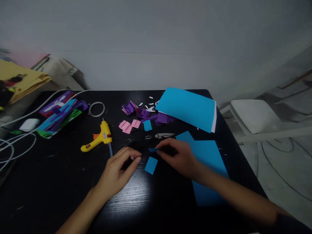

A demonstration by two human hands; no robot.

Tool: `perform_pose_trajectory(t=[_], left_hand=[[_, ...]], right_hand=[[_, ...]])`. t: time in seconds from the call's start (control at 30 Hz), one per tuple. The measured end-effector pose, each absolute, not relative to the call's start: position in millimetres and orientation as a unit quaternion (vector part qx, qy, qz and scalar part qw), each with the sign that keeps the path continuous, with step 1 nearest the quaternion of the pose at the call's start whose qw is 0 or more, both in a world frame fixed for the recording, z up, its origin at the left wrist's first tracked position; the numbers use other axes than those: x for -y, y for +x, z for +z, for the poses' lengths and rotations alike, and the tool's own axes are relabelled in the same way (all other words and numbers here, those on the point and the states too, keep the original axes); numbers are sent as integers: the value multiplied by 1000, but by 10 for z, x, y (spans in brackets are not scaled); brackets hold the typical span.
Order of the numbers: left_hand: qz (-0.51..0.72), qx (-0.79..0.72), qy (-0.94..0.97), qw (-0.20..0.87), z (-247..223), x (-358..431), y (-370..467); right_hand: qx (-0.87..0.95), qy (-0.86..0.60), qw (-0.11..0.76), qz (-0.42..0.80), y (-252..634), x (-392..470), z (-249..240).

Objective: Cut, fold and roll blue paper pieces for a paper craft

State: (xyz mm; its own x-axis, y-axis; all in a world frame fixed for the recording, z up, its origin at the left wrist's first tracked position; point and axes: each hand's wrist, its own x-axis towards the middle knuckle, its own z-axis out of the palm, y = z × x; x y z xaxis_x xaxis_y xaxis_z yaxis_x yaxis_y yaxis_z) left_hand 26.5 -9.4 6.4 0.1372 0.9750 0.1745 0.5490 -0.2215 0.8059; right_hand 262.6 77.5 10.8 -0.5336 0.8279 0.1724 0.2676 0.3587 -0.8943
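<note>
One gap parts the released left hand [119, 170] from the right hand [181, 159] pinching a blue piece [153, 149] edge-on.

Bench [129, 198]: dark wood-grain top, semi-gloss; fine parallel grain lines show in the reflected light. Glue gun [105, 130]: smooth moulded plastic, low sheen. Glue stick [110, 150]: smooth, apparently translucent. Scissors [165, 135]: smooth metal blades with a dull shine; handle material too dark to identify. Large blue sheet [186, 109]: smooth, matt paper. Blue square [151, 165]: smooth, matt paper. Held blue slip [152, 150]: paper; finish too blurred to grade. Pink pieces [125, 126]: matt paper, creased. Purple bundle [143, 113]: matt paper, pleated surface. White scraps [151, 109]: matt paper. Adapter [29, 124]: smooth plastic. Wall [146, 48]: smooth, matt. Seat [251, 115]: smooth, pale finish; base material indeterminate.
</note>
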Motion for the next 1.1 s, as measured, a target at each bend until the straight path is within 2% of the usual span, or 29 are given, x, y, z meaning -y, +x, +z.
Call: perform_pose_trajectory(t=[0.13,0.3,0.53,0.7,0.87,0.97,1.1], left_hand=[[358,-560,695,275,34,106,241],[355,-548,712,258,22,102,257],[350,-525,745,215,20,91,314],[262,-469,825,174,-9,112,473],[192,-424,874,144,-81,115,590],[194,-440,870,110,-135,103,576],[225,-477,847,65,-169,85,546]], right_hand=[[869,-320,314,211,2986,-803,-15],[915,-291,252,123,3191,-575,-185],[927,-267,229,127,3185,-398,-164],[935,-227,212,171,3110,-461,-165],[922,-221,269,167,3061,-486,-153],[911,-241,294,161,3056,-401,-161],[916,-237,283,155,3038,-273,-183]])
